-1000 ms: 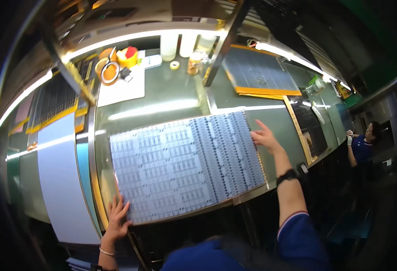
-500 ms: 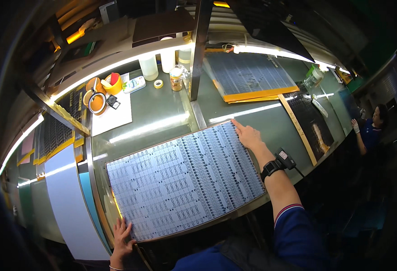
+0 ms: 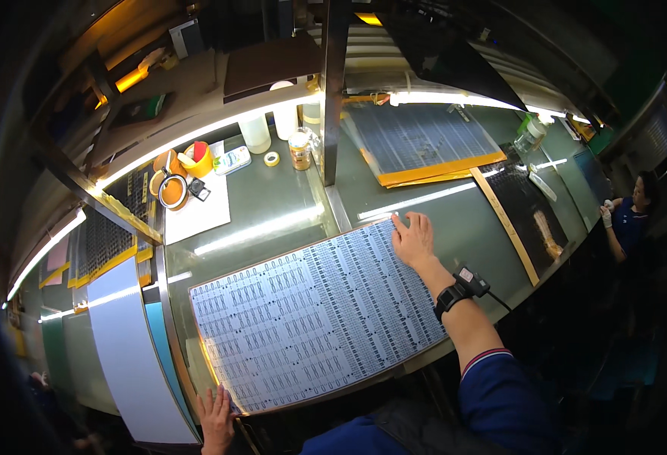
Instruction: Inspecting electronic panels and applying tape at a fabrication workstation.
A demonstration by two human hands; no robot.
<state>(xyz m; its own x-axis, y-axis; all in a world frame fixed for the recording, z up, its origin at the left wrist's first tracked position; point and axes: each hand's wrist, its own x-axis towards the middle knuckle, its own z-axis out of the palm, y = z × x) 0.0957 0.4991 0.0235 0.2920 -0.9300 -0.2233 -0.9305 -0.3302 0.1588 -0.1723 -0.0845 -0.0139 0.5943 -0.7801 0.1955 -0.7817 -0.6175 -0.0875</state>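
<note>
Our right hand (image 3: 412,238) lies flat, palm down, fingers spread and pointing away, the forearm stretched out behind it, a black band on the wrist. Our left hand (image 3: 216,416) rests low, fingers forward, open.

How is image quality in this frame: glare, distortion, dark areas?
Head view: strong fisheye bends the worktable edges, light strips glare off its glossy top, and corners fall to black. The patterned sheet and both hands, left hand and right hand, are lit and sharp.
</note>
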